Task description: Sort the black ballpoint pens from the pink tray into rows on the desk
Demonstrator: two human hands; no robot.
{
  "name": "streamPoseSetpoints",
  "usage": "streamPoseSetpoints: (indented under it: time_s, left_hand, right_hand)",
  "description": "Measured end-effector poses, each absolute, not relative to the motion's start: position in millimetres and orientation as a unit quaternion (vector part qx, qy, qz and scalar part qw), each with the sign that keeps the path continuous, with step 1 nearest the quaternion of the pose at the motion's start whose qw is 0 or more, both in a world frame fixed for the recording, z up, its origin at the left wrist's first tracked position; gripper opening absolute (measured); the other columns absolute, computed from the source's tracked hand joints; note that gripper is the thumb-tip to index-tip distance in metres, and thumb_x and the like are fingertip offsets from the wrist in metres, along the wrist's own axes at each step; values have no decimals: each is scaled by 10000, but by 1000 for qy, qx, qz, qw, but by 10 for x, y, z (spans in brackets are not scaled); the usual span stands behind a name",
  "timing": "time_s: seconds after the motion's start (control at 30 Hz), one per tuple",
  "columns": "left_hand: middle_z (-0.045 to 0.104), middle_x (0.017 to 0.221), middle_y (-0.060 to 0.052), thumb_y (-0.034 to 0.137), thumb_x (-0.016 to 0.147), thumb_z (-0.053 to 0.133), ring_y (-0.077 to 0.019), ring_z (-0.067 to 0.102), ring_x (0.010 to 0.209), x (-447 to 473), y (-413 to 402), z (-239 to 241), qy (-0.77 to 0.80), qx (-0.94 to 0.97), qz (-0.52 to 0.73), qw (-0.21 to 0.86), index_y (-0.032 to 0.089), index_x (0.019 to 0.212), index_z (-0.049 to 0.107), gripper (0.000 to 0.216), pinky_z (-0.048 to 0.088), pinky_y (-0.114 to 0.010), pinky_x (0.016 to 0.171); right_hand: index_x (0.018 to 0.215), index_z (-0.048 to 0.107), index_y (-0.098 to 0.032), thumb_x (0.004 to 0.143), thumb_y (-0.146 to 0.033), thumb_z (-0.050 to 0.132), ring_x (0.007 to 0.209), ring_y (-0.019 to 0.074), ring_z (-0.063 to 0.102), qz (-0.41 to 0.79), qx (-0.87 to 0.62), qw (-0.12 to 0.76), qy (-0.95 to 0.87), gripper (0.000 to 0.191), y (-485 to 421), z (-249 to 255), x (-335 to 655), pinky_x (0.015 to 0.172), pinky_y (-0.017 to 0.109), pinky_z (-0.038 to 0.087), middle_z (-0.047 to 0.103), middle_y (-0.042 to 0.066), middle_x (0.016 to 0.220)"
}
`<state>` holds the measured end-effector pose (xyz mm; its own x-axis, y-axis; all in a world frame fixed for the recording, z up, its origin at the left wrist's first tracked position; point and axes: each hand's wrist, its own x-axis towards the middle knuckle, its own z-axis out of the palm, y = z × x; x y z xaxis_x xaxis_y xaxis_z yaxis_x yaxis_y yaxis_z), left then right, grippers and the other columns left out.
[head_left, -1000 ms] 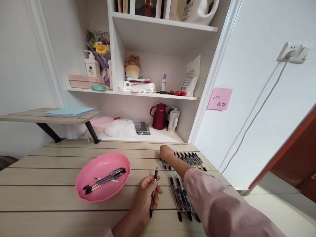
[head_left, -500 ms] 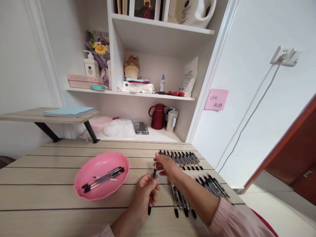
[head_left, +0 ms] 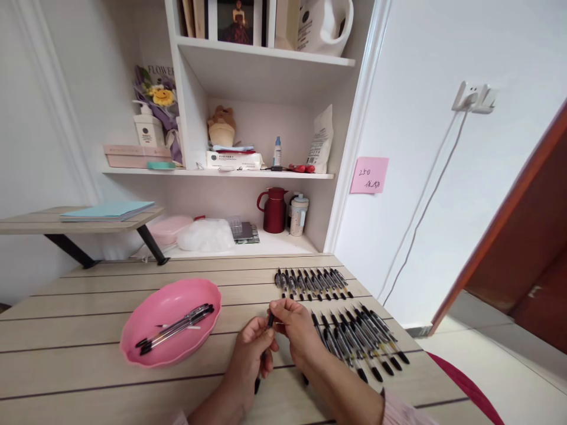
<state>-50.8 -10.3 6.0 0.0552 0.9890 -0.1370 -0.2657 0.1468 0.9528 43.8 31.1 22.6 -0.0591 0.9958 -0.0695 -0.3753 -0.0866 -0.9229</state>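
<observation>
Over the table, a black-tipped pen (head_left: 257, 385) stands slanted in my left hand (head_left: 250, 348), whose fingers are wrapped round its barrel. My right hand (head_left: 296, 327) pinches the upper end of the same pen between thumb and fingers; the exact tip is hidden by the fingertips. To the left is a pink scalloped bowl (head_left: 172, 349) with several clear-barrelled pens (head_left: 177, 330) lying in it. On the right, a back row of pens (head_left: 312, 284) and a front row of pens (head_left: 354, 336) lie side by side. My right forearm hides part of the front row.
A small raised stand (head_left: 26, 223) with blue-covered papers (head_left: 106, 211) is at the back left. Behind the table, a white shelf holds a red jug (head_left: 274, 211), a cup (head_left: 299, 215) and a plastic bag (head_left: 206, 235). A pink note (head_left: 370, 175) sticks to the wall.
My right hand has come down onto the pen's upper end, and its fingers have closed there. The left hand keeps its hold. The whole view has shifted a little.
</observation>
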Motion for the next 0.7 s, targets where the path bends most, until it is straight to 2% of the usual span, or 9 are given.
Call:
streamPoseSetpoints:
  time_s: [0.1,0.27,0.43,0.57,0.7]
  left_hand:
    - [516,547,66,395,664,591,-18,358,293,-506,-126,90,455,397,516,608,182,763,498,253,174,-149,309]
    - [511,536,60,405,670,582,-21,361,290,-501,-115,92,459,407,506,606,177,743,492,255,166,-149,303]
    - [511,528,60,426,661,594,-26,373,287,-509,-93,77,460,405,494,617,174,769,509,287,171,-152,302]
    - [514,516,62,435,649,600,-31,383,289,-515,-89,65,466,404,492,614,174,764,512,298,175,-154,305]
    - [508,512,64,435,669,583,-32,381,285,-526,-74,36,459,414,486,618,169,822,525,312,176,-154,302]
  right_hand:
    - [626,541,-143,540,-435,716,482,64,442,634,-384,544,-393,351,285,243,465,488,203,335,552,-17,569]
    - [581,492,-164,540,-499,695,399,55,364,622,-405,530,-411,394,284,226,482,449,208,287,457,-63,430]
    - [629,520,-158,556,-500,681,428,54,384,630,-389,533,-409,385,295,204,488,459,204,295,519,-38,521]
    - [604,496,-164,569,-519,669,388,54,343,615,-403,526,-428,396,305,180,490,436,204,268,451,-63,420]
    - [641,525,-156,552,-493,687,426,50,377,631,-386,528,-417,384,296,212,494,446,200,288,545,-28,549]
